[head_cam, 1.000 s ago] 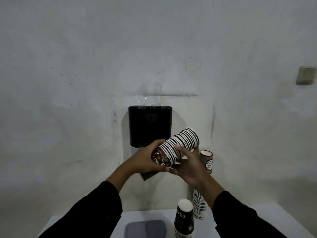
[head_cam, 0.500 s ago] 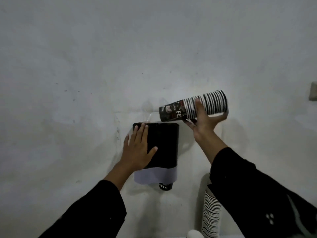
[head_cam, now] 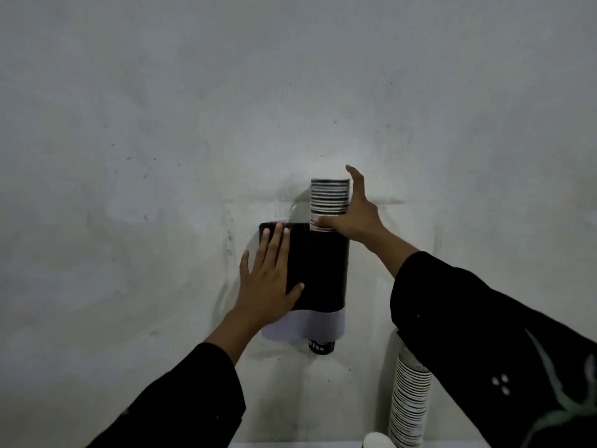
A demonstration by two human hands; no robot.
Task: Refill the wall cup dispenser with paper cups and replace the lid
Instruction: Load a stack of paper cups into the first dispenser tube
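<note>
A black wall cup dispenser (head_cam: 323,270) with a pale lower band hangs on the grey wall, and one cup bottom (head_cam: 320,347) pokes out underneath. A striped stack of paper cups (head_cam: 329,197) stands upright, its lower part sunk into the dispenser's open top. My right hand (head_cam: 350,218) grips the stack from the right, thumb across its front. My left hand (head_cam: 269,276) lies flat, fingers spread, against the dispenser's left front. The lid is out of view.
A tall spare stack of striped cups (head_cam: 408,405) rises at the lower right, partly behind my right sleeve. The white rim of another cup (head_cam: 378,441) shows at the bottom edge, on a pale table edge (head_cam: 290,445).
The cup stack has turned from lying sideways above the dispenser to upright and has gone down into its top. My left hand stays flat on the dispenser.
</note>
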